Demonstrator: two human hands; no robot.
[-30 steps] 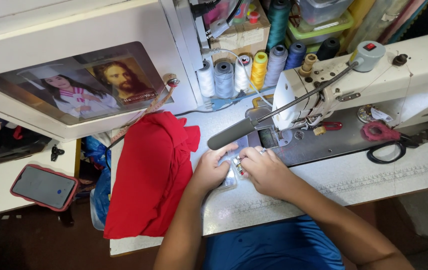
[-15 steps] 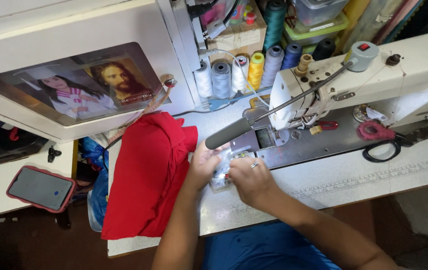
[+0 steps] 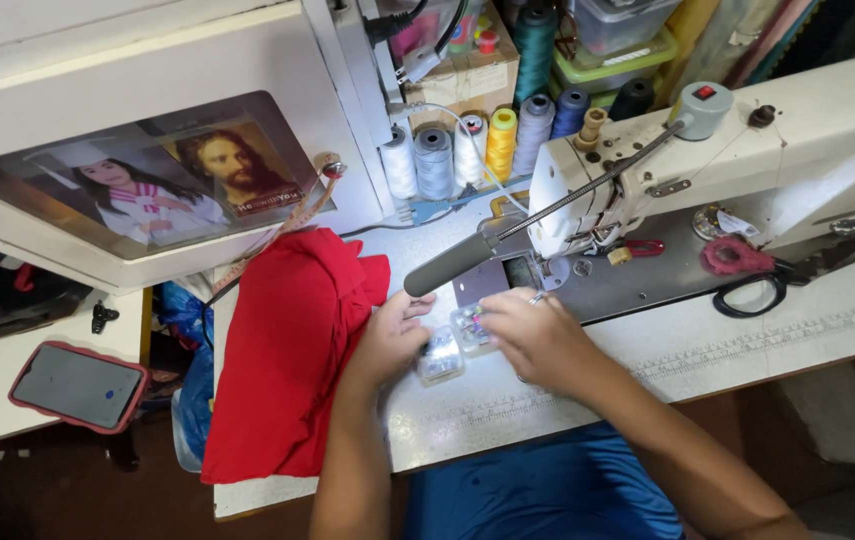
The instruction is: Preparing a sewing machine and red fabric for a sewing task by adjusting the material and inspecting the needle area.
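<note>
Small clear plastic compartment box (image 3: 443, 355) already out on the white worktop (image 3: 648, 350), lying near the front edge just left of the needle end of the cream industrial sewing machine (image 3: 748, 150); second small clear box section (image 3: 470, 326), perhaps the opened lid or another tray, sitting touching it on the far right side, with tiny coloured bits inside too small to identify. Judged as mid-way: box open and being picked through, nothing yet lifted clear as far as can be seen. Red folded cloth (image 3: 288, 360) set aside at left, draped over the worktop edge, untouched by the needle. Left hand (image 3: 393, 335) lying palm down, fingers curled loosely against the left side of the box, steadying rather than gripping. Right hand (image 3: 538, 335) bent in from the right, fingertips pinched together over the second section; whether anything is held between them cannot be told. Black-handled scissors (image 3: 768, 285) resting far right on the machine bed, well apart from both hands.
</note>
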